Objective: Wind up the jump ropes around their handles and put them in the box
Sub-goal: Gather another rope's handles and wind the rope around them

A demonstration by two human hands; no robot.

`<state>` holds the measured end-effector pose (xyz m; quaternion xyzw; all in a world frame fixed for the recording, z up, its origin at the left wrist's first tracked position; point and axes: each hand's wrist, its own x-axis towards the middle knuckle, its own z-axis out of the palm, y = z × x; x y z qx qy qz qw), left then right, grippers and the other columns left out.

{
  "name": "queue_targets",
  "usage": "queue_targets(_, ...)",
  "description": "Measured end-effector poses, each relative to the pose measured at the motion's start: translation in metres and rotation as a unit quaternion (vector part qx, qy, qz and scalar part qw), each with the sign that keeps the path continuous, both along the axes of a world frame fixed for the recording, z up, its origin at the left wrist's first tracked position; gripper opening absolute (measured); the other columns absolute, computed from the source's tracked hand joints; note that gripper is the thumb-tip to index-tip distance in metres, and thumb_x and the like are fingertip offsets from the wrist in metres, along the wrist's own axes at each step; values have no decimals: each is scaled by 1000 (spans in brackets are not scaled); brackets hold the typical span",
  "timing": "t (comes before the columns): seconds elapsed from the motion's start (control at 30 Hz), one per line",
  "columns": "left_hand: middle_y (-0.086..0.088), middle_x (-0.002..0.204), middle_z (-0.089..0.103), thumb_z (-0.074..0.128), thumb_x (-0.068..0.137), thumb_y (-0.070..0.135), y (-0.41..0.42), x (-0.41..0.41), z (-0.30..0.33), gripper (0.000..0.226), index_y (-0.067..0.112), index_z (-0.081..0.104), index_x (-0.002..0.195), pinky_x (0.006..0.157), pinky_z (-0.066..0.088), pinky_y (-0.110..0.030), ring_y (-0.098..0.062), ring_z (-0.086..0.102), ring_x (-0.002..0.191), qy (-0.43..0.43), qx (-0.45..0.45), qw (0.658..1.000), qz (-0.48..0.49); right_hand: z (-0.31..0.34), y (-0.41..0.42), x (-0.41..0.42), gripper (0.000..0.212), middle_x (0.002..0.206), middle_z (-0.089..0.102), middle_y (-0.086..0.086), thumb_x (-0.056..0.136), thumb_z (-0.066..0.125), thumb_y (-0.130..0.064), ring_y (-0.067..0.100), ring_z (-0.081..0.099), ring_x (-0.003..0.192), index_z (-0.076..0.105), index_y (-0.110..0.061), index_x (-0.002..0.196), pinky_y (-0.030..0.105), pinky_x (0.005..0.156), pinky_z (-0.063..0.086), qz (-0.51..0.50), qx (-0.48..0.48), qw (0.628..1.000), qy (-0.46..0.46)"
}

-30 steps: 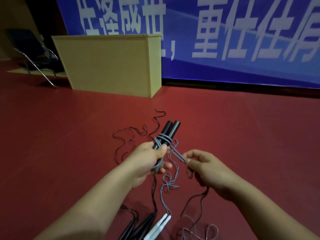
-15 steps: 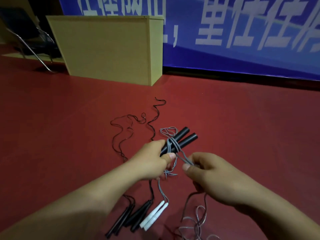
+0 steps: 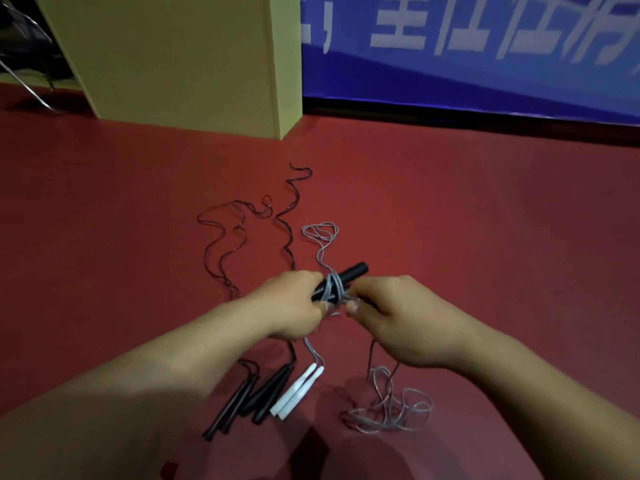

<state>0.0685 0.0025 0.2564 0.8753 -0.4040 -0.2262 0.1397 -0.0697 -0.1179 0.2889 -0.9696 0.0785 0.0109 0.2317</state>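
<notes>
My left hand (image 3: 292, 304) grips a pair of black jump rope handles (image 3: 351, 273) that point up and to the right. A grey cord (image 3: 333, 286) is wound a few turns around them. My right hand (image 3: 403, 315) pinches that grey cord right beside the handles, thumb and finger closed on it. On the floor below lie two pairs of black handles (image 3: 258, 396) and a pair of white handles (image 3: 298, 389). The tan box (image 3: 180, 60) stands at the back left.
Loose black cords (image 3: 228, 247) snake over the red floor toward the box. A grey cord loop (image 3: 322, 233) lies beyond the hands, and a grey tangle (image 3: 388, 412) lies at lower right. A blue banner (image 3: 467, 53) covers the back wall. A chair leg (image 3: 24, 88) shows far left.
My right hand has moved in close to the handles, taking the cord with it. The handles have tilted further to the right. The view has dropped and moved nearer the box.
</notes>
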Motion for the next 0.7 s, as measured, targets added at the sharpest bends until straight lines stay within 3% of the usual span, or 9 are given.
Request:
queue_targets(0.1,1,83,71,56,96,32,-1,-12,-3,8,24,56,100,61,49,-27,-12,60,59,81,18,996,-46,-4,-5,-5,27,67,51,-5,100,45,-32,16,45,63,49,-20,76,35,60,32,-4,-22,1000,-13)
queue_targets(0.2,4,77,69,54,99,30,-3,-22,-5,11,21,55,106,57,47,-24,-6,55,49,102,14,992,-72,-6,-13,-1,30,67,54,-3,98,46,-32,16,46,63,48,-19,72,35,58,30,-52,-21,997,-44)
queue_targets(0.27,6,71,68,54,99,31,-4,-25,-2,11,21,53,104,54,46,-22,-3,53,44,109,9,990,-84,-9,-19,4,30,70,58,1,97,47,-34,25,50,67,52,-15,76,39,60,36,-82,-27,994,-69)
queue_targets(0.37,5,73,67,55,99,31,-1,-22,6,14,20,55,107,59,46,-24,-4,59,57,88,16,990,-112,-20,-23,15,29,73,62,2,94,51,-39,28,56,72,56,-16,78,40,64,46,-94,-37,990,-97)
queue_targets(0.43,4,78,65,57,98,31,2,-17,11,17,18,57,109,72,53,-32,-14,65,75,65,26,989,-132,-23,-26,21,29,74,66,0,90,58,-46,25,60,74,63,-19,80,38,66,49,-103,-32,988,-114)
queue_targets(0.5,4,78,61,58,98,32,6,-14,13,18,16,57,106,77,53,-35,-18,64,80,52,39,986,-152,-24,-34,27,36,70,66,-2,80,67,-54,19,60,70,68,-19,78,33,62,48,-111,-28,987,-112)
queue_targets(0.57,3,75,63,58,98,31,9,-12,13,16,15,57,102,69,50,-29,-12,60,69,72,38,983,-163,-23,-41,30,38,65,64,-6,72,76,-56,10,57,61,70,-18,74,26,57,44,-117,23,990,-74)
queue_targets(0.7,5,73,61,59,98,26,15,-14,15,8,20,59,102,59,46,-21,-6,60,62,190,-2,969,-156,-23,-48,32,38,60,55,-6,59,84,-41,5,45,52,68,-12,79,18,51,36,-107,291,951,-10)
